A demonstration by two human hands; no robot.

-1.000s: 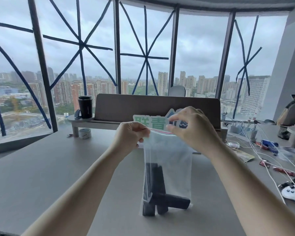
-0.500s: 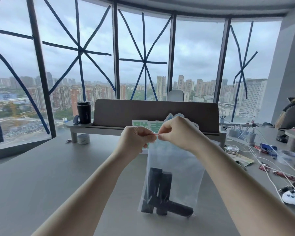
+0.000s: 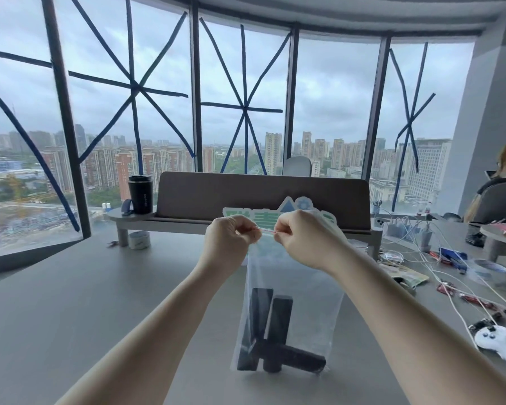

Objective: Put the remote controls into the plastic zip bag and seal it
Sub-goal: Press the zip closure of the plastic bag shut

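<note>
Both hands (image 3: 270, 244) pinching zip bag (image 3: 292, 293) top, remotes (image 3: 270, 334) inside, apparently three.

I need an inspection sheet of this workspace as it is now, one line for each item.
Surface: grey table, mostly bare near the person.
Job's things: three dark remote controls inside the clear zip bag, held upright.
Clutter: black cup, tape roll, white game controller.
Grippers: left hand and right hand pinch the bag's top strip.
Cables: white and red tangle at right.
Surroundings: taped windows, seated person.
</note>
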